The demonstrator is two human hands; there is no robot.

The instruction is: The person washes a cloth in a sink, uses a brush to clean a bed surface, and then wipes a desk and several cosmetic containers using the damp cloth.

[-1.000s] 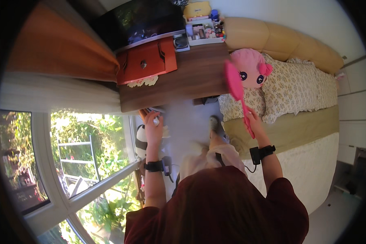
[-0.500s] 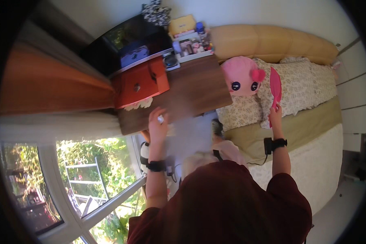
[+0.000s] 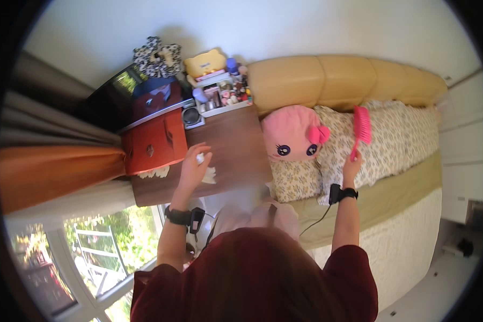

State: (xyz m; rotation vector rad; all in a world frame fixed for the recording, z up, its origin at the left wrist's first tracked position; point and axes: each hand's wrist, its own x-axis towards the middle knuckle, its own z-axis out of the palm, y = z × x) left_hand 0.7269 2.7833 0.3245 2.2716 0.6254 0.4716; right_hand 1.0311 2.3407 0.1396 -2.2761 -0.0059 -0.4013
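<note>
In my right hand [image 3: 351,167] a pink hairbrush [image 3: 362,126] stands upright, its handle wrapped by my fingers and its bristles pointing right. Behind it lie flowered pillows [image 3: 402,126] on the bed. My left hand [image 3: 193,169] is raised over the brown wooden table [image 3: 233,139], fingers curled round a small white wad [image 3: 200,158] that I cannot make out more closely. A white crumpled piece [image 3: 209,175] lies on the tabletop beside that hand. Both wrists carry black bands.
A pink plush cushion [image 3: 291,131] rests against the tan headboard [image 3: 349,80]. On the table stand an orange-red box [image 3: 155,142], a white organizer [image 3: 225,109] with cosmetics, and a dark screen [image 3: 110,104]. A window [image 3: 94,252] is at the left, beneath an orange and grey curtain [image 3: 64,172].
The hairbrush has turned from edge-on so its bristles show. My view has shifted, and both hands appear farther left in it. The white piece on the tabletop now shows beside my left hand.
</note>
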